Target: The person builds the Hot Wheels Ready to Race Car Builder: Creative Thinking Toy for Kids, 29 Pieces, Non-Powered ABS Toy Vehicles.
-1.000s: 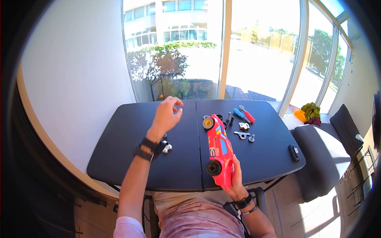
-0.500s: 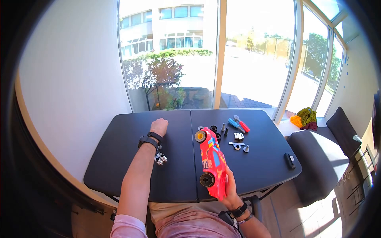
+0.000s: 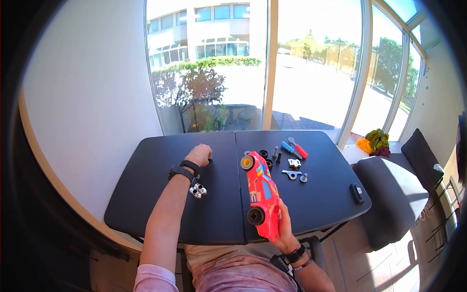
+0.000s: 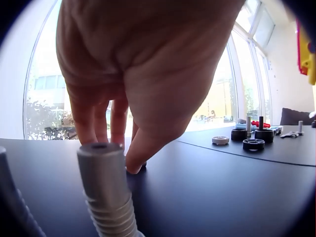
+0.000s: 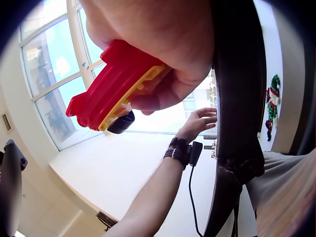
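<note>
Tilted nose-up in my right hand [image 3: 283, 221] is a red toy car [image 3: 264, 192], gripped by its rear end. Its side, with colourful stickers and two black wheels, faces left in the head view. My left hand [image 3: 199, 155] reaches down to the left half of the table, with a small dark part [image 4: 143, 164] at its thumb and fingertips, mostly hidden by the thumb. Under that wrist stand shiny silver toy parts [image 3: 198, 190]; one is a grey ribbed post [image 4: 104, 177], close to the left wrist camera.
On the black folding table's [image 3: 219, 219] right half lie loose black wheels [image 4: 264, 134], a flat silver part [image 3: 292, 173], a white block [image 3: 294, 163], several plastic screws and blue- and red-handled tools [image 3: 288, 149]. Near the right edge sits a small black device [image 3: 357, 193]. A dark chair [image 3: 389, 185] stands beyond.
My left hand has come down from above onto the tabletop, its fingers now at the small dark part. My right hand keeps holding the toy car in nearly the same place.
</note>
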Demonstrator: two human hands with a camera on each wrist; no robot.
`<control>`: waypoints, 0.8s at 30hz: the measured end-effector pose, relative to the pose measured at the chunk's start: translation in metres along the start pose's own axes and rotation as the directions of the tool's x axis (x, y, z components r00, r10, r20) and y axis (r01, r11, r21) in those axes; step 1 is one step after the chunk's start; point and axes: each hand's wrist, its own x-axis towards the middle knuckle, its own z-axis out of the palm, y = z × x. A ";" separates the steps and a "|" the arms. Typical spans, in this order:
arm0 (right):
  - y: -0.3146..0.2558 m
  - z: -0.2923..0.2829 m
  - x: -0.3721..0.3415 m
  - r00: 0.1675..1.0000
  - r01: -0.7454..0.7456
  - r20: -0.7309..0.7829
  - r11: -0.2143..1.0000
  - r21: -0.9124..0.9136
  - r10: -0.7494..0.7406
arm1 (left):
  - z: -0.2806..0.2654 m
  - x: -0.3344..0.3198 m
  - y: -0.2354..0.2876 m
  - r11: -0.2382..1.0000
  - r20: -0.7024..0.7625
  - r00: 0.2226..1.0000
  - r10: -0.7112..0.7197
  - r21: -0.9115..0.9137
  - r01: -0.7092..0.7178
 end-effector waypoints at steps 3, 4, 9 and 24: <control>0.000 -0.002 0.000 1.000 -0.007 0.015 1.000 -0.011 0.008 | 0.016 0.004 -0.011 0.998 -0.055 0.998 -0.011 0.065 0.014; -0.001 0.000 -0.001 1.000 -0.012 0.011 1.000 -0.015 0.012 | 0.017 -0.002 -0.011 0.998 -0.093 0.996 -0.003 0.068 0.009; -0.003 0.005 -0.003 1.000 -0.018 0.007 0.999 -0.030 0.018 | 0.001 -0.018 -0.003 0.999 -0.179 0.983 -0.050 -0.004 0.050; -0.002 0.002 -0.003 0.999 -0.015 0.043 0.999 -0.037 0.017 | -0.097 -0.159 0.133 0.521 -0.638 0.763 0.097 -0.621 -0.585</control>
